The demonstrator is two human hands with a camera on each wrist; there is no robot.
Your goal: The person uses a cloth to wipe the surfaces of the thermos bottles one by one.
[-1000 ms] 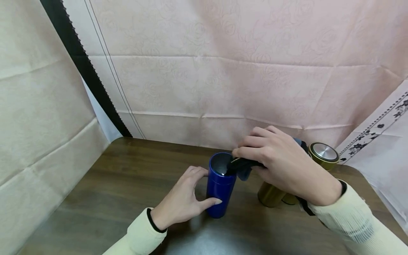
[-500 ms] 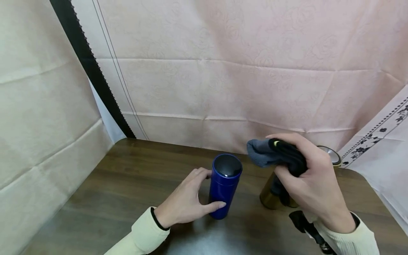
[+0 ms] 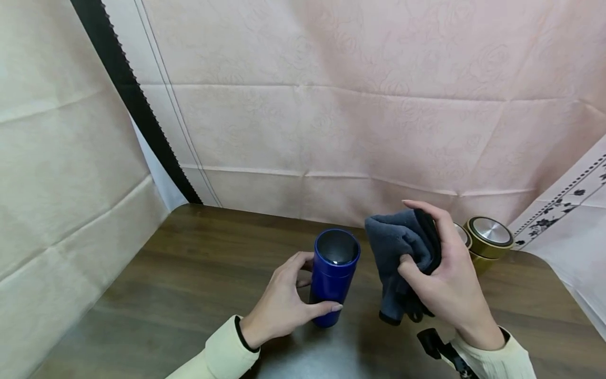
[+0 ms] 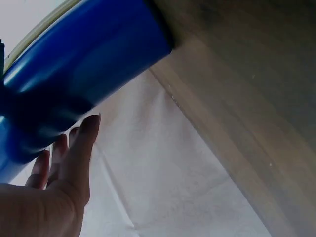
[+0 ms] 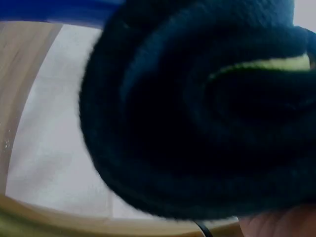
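Observation:
A blue thermos bottle (image 3: 333,281) with a dark glossy top stands upright on the wooden table. My left hand (image 3: 284,301) holds it from the left, the thumb across its lower front and the fingers round its far side. In the left wrist view the fingers (image 4: 81,143) reach up along the bottle (image 4: 103,54). To the right, my right hand (image 3: 456,284) grips a folded blue-grey cloth (image 3: 392,245) with black edging, its lower end hanging down. Dark folds of the cloth (image 5: 158,128) fill most of the right wrist view, with a yellow-green tag inside.
Two gold thermos bottles stand at the back right, one (image 3: 490,245) in plainer sight, the other (image 3: 464,237) mostly behind my right hand. A pale patterned cloth wall (image 3: 331,131) rises behind the wooden table (image 3: 213,263).
The right hand has lifted the cloth off the blue bottle's top and moved right; the cloth now hangs more unfolded. The left hand stays at the bottle, its thumb slightly further across.

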